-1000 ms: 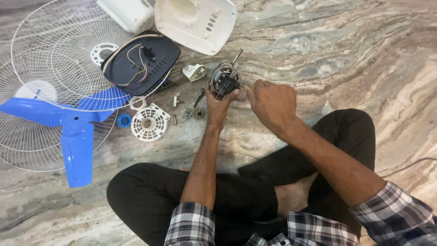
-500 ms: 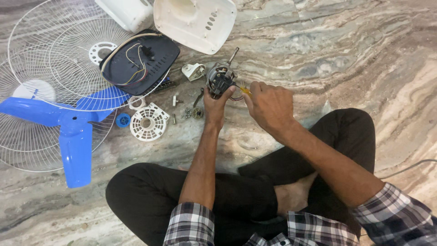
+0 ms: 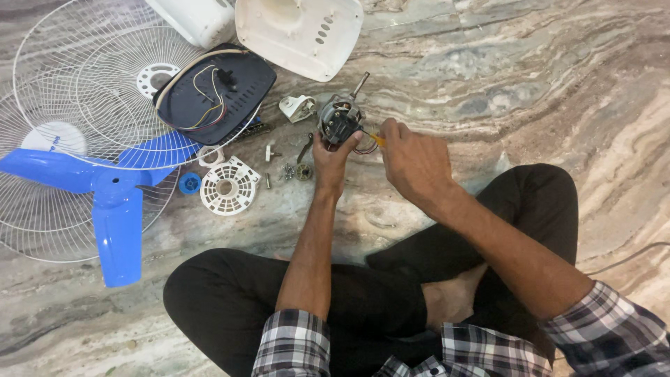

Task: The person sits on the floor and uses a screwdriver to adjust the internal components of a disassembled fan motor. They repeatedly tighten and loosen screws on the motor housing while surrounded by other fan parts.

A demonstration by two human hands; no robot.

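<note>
While seated cross-legged on the veined brown marble floor (image 3: 530, 84), the left hand (image 3: 329, 155) clasps a small grey fan motor (image 3: 340, 119); the right hand (image 3: 413, 162) pinches a yellow-handled screwdriver (image 3: 375, 138).

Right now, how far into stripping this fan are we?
Done: blue blade, wire grilles, white housing shell and dark rear cover lie apart on the floor, with loose screws. In hand: left hand grips the motor; right hand works a yellow-handled tool at it. Left: the motor itself looks unopened.
</note>
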